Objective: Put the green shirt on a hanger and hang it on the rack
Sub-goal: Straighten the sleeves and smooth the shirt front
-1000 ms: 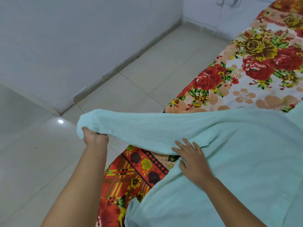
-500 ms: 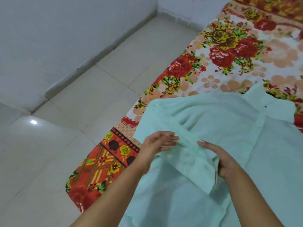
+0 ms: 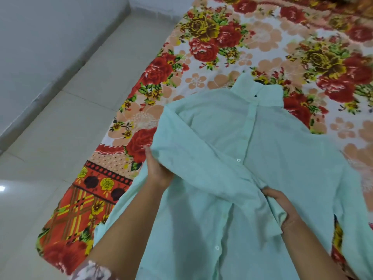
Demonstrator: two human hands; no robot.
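Note:
The pale green shirt (image 3: 282,158) lies front up on the flowered bed cover, collar pointing away from me and its button placket running down the middle. One sleeve is folded across the chest. My left hand (image 3: 158,170) grips that sleeve near its fold at the shirt's left side. My right hand (image 3: 282,207) pinches the sleeve's cuff end over the placket. I see no hanger and no rack in this view.
The shirt rests on a bed cover (image 3: 232,57) printed with red and yellow roses, with an orange plaid border at the near left. To the left lie pale floor tiles (image 3: 80,98) and a white wall (image 3: 40,37).
The sleeve my left hand held stretched out to the left has been brought in and folded across the chest. The shirt now lies flat with collar and placket showing.

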